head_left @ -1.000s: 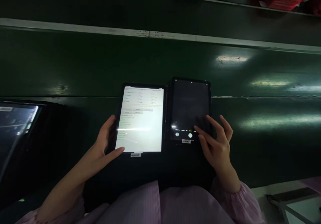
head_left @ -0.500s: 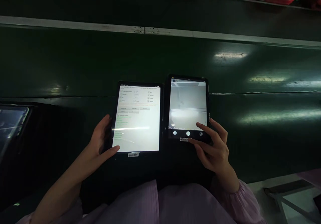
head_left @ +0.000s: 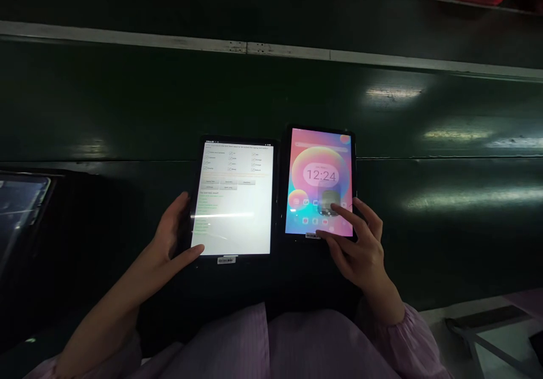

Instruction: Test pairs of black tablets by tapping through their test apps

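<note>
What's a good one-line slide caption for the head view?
Left hand holding a white-screened tablet by its edge, right hand over a colourful tablet reading 12:24.

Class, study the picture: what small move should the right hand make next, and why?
Probably the right hand should lift its fingers clear of the right-hand tablet. Its lit display shows a clock reading 12:24 and a faint grey square beside one fingertip, while the hand covers the lower right corner; lifting would likely uncover it.
</note>
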`<state>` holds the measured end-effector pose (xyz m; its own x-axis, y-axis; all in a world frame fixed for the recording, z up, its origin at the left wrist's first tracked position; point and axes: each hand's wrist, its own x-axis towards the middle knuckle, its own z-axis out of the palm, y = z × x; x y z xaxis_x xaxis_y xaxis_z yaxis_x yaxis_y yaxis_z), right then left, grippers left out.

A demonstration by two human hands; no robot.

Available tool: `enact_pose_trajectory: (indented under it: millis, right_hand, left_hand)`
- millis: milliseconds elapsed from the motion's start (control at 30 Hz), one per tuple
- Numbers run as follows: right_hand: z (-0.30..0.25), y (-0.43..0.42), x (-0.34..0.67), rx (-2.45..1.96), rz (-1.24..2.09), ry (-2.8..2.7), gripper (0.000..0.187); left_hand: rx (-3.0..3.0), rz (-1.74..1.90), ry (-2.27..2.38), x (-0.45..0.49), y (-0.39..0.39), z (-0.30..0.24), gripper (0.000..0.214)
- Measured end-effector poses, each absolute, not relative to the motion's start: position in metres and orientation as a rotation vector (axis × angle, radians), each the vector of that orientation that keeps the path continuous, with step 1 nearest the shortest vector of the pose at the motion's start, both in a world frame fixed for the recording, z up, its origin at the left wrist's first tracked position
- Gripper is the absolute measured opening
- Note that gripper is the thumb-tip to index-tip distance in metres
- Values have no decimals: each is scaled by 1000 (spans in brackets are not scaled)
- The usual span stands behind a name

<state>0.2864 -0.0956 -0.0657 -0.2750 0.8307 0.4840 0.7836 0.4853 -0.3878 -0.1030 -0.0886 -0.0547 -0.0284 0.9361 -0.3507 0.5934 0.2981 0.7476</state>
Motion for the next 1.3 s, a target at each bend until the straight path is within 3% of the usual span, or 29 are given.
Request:
enact_pose_trajectory:
  millis: [700,1033,1300]
  right_hand:
    - [-60,-88,270,-1270,102,-2094,23]
    - [-72,-73,289,-1568,-46,-1911,22]
    - [-76,-74,282,-1537,-8,-1945,24]
  left_hand:
    - [1081,509,1822,-87,-75,-35,120]
    - [1090,470,1814,-101,-75,-41,116]
    - [1207,481,1825,-117,-82,-57,104]
